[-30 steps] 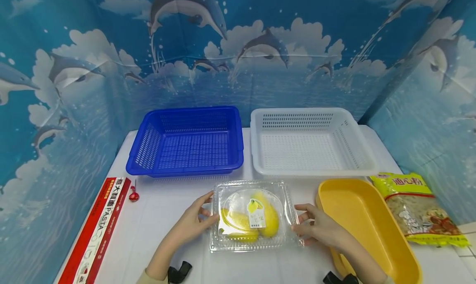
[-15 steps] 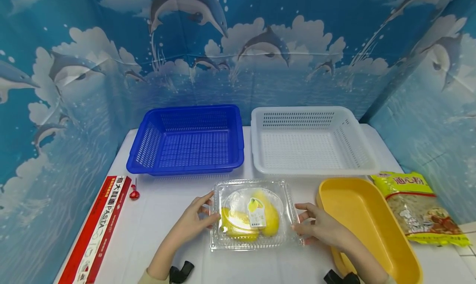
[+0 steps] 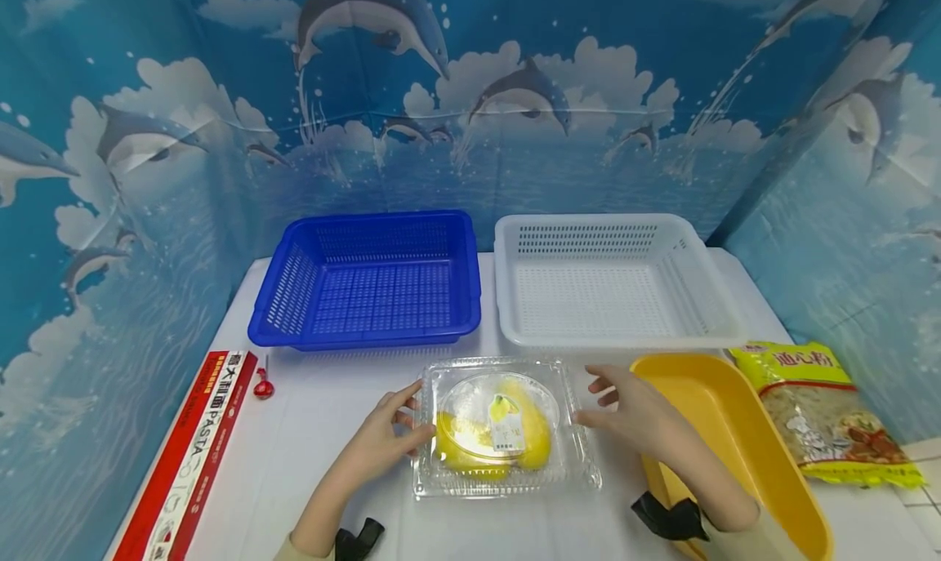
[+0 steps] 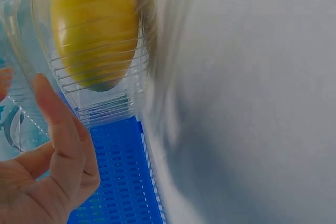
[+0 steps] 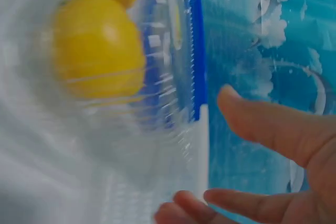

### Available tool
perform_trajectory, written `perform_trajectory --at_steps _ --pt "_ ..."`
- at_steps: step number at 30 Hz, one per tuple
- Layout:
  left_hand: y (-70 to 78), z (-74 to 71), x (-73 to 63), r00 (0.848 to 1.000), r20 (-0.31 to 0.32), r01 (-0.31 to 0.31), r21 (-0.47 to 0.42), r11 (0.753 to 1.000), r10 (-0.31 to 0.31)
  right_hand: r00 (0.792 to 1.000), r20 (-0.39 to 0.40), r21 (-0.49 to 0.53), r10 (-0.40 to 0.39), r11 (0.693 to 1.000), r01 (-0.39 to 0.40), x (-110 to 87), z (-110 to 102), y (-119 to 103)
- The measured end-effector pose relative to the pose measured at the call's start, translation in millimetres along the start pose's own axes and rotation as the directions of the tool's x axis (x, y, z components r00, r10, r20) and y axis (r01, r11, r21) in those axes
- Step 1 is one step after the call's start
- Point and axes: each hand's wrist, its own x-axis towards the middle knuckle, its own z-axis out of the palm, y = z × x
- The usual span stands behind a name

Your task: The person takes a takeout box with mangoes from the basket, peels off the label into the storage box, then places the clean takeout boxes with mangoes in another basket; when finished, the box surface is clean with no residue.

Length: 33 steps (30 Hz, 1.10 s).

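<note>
A clear plastic clamshell box (image 3: 485, 483) lies on the white table near the front middle. Inside it are smooth oval yellow fruits (image 3: 535, 447), under a lid with a white label (image 3: 506, 426). My left hand (image 3: 378, 434) rests against the box's left edge, thumb and index fingertip right at the rim. In the left wrist view its fingers (image 4: 63, 135) are loosely bent beside the box. My right hand (image 3: 635, 410) hovers off the box's right edge with nothing in it. The right wrist view shows its thumb (image 5: 273, 124) spread away from the other fingers.
Behind the box stand a blue basket (image 3: 367, 332) and a white basket (image 3: 617, 332). A yellow tray (image 3: 728, 430) and a bag of pasta (image 3: 831, 414) lie right. Left are a red pasta box (image 3: 191, 455) and a red lollipop (image 3: 263, 385). A dolphin-print curtain (image 3: 470, 169) encloses the table.
My right hand has let go of the box's right edge and lifted slightly up and away from it. The left hand and the box have stayed in place.
</note>
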Motion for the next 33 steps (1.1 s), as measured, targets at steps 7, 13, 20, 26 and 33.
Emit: perform_trajectory --at_steps 7,13,20,26,33 --pt "-1.1 -1.4 2.5 1.0 0.002 0.007 -0.015 1.0 -0.007 0.974 0.006 -0.104 -0.228 0.968 0.228 22.7 6.9 -45.6" --pt "-1.3 -1.5 3.3 1.0 0.004 0.01 -0.019 1.0 -0.01 0.962 0.095 -0.161 -0.255 0.95 0.267 42.0 24.0 -68.9" --pt "-0.8 -1.8 1.4 1.0 0.014 0.002 -0.024 1.0 -0.002 0.96 0.106 -0.241 -0.258 0.93 0.276 44.9 40.7 -75.3" --pt "-0.2 -3.0 1.2 1.0 0.024 0.005 -0.031 0.999 -0.004 0.942 0.106 -0.276 -0.318 0.901 0.335 41.6 47.7 -75.4" --pt "-2.2 -2.1 2.1 1.0 0.027 0.004 -0.034 0.999 -0.004 0.941 0.127 -0.268 -0.314 0.902 0.338 40.2 50.3 -75.4"
